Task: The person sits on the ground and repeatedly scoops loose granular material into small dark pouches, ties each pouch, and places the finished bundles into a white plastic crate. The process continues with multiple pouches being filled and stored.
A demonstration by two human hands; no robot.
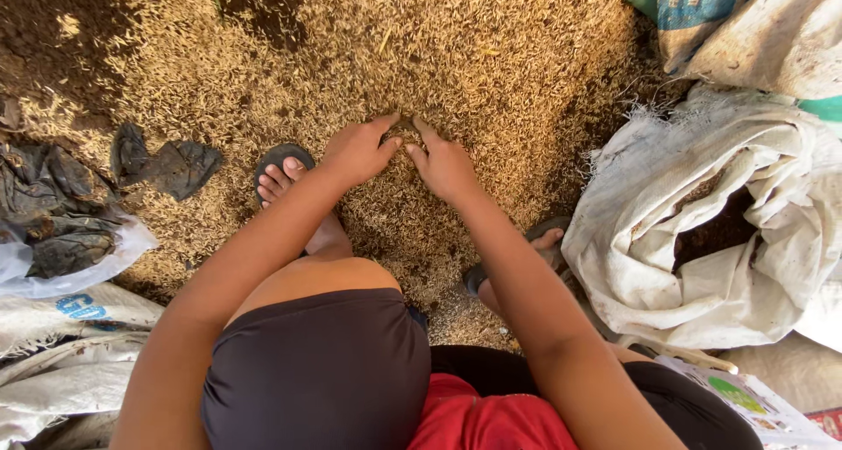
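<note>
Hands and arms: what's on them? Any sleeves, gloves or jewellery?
Both arms are bare to the frame's edge: no sleeves in view. The left hand and right hand wear no gloves, and no rings, watch or bands show. Fingertips are partly buried, so unseen there.

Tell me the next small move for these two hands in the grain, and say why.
Probably draw both hands back toward the body, scooping up the grain between them. The left hand and right hand are cupped together, fingertips nearly touching, pressed into the spread of unhusked grain. An open white sack lies just to the right, seemingly with grain inside.
</note>
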